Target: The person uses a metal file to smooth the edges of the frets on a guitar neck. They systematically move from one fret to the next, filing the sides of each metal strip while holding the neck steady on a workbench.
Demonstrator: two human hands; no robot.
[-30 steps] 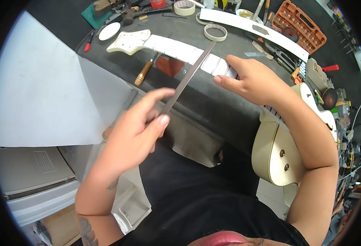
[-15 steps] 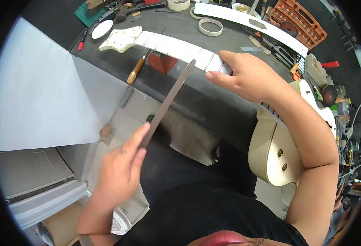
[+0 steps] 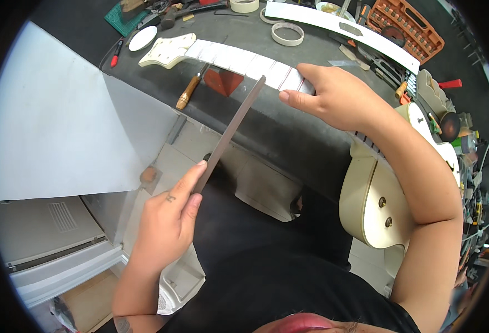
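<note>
A cream electric guitar (image 3: 366, 205) lies across the bench, its headstock (image 3: 168, 50) at the left and its body at the right. White tape covers the fretboard (image 3: 239, 60), leaving the frets as thin lines. My left hand (image 3: 169, 222) is closed around one end of a long flat file (image 3: 234, 125), index finger stretched along it. The file's far tip rests at the near edge of the neck. Farther right, my right hand (image 3: 333, 97) wraps over the neck, thumb on the near side and fingers across the tape. Its fingertips are partly hidden.
Below the neck lie a wooden-handled tool (image 3: 188, 93) and a reddish-brown block (image 3: 223, 82). Behind are a tape roll (image 3: 287, 34), a white dish (image 3: 143, 38), a long white strip (image 3: 316, 21) and an orange socket case (image 3: 405, 30). A white panel (image 3: 72, 122) stands at left.
My left hand and the file have shifted slightly up and to the right. The bench and guitar sit a little differently in view. My right hand keeps its hold on the neck.
</note>
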